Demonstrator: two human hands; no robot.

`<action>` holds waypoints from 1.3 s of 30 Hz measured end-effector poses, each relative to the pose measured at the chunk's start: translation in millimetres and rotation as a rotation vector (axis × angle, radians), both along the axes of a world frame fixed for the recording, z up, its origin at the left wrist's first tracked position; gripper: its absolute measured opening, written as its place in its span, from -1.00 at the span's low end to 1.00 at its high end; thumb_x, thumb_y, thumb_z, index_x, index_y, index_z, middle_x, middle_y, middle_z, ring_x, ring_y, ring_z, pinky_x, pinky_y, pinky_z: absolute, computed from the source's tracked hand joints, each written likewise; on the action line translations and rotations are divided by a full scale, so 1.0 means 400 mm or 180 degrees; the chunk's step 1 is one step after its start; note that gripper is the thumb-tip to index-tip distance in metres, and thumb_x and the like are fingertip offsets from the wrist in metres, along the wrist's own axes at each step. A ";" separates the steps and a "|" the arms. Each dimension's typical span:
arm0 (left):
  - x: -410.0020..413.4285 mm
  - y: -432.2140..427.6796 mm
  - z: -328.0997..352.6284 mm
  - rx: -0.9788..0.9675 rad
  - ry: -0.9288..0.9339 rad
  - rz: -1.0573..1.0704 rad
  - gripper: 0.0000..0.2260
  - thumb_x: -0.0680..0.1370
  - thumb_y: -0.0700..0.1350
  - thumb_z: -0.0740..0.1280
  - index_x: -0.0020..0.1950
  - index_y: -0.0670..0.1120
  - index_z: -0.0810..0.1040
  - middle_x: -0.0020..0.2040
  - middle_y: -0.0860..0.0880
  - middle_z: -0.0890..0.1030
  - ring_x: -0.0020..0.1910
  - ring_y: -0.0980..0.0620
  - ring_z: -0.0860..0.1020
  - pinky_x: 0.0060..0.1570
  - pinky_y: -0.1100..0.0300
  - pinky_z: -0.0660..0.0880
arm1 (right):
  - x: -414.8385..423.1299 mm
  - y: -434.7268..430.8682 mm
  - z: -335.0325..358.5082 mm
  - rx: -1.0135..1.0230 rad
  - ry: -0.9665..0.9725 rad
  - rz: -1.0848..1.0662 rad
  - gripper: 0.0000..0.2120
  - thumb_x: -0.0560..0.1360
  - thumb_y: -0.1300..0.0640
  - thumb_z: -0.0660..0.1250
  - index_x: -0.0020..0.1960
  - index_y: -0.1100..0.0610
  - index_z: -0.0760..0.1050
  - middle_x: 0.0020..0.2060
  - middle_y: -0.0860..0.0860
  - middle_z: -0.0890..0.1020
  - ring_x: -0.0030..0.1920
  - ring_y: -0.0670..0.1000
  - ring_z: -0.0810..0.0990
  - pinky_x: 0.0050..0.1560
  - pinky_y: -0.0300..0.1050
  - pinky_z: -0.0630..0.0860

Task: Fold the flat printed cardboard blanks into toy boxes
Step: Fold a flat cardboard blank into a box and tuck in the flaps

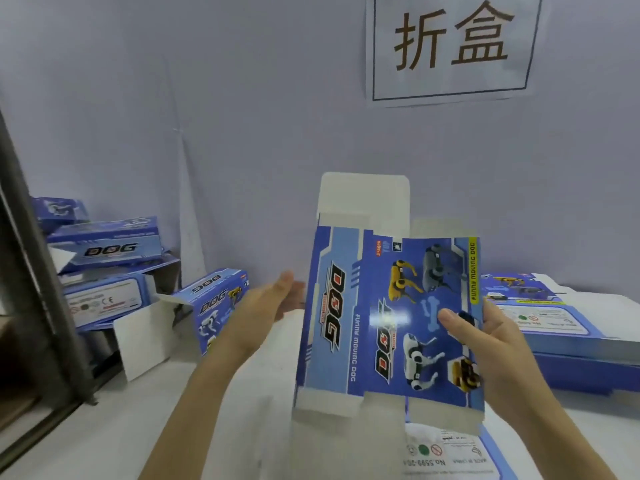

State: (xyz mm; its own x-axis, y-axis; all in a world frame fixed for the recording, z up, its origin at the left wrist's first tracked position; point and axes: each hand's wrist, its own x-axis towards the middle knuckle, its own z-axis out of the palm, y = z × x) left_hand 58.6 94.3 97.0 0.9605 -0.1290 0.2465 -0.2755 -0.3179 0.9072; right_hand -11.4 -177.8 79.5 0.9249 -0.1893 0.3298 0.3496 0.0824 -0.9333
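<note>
Fingers of right hand [498, 344]: thumb in front, rest behind, pinching blank [346, 306] upright for opening.
Left hand [263, 306]: fingers straight, empty, beside left panel, seemingly ready to push.

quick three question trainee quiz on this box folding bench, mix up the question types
1. True or false: the right hand holds the raised blank by its right edge.
2. Where do the folded boxes lie? A: left of the raised blank. B: on the stack of flat blanks.
3. Fill in: the fingers of the left hand are ___ (straight or curled).

Key: 1 true; 2 A; 3 straight.
</note>
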 end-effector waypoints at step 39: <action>0.095 0.107 0.180 -0.1949 0.0939 -0.0596 -0.26 0.43 0.31 0.29 0.48 -0.09 0.31 0.36 -0.17 0.47 0.30 -0.18 0.47 0.10 -0.10 0.46 | -0.012 0.128 -0.004 0.0285 0.0433 0.0156 -0.76 0.32 0.13 0.40 -0.02 0.07 0.64 -0.21 0.05 0.73 -0.28 -0.03 0.70 -0.28 -0.16 0.50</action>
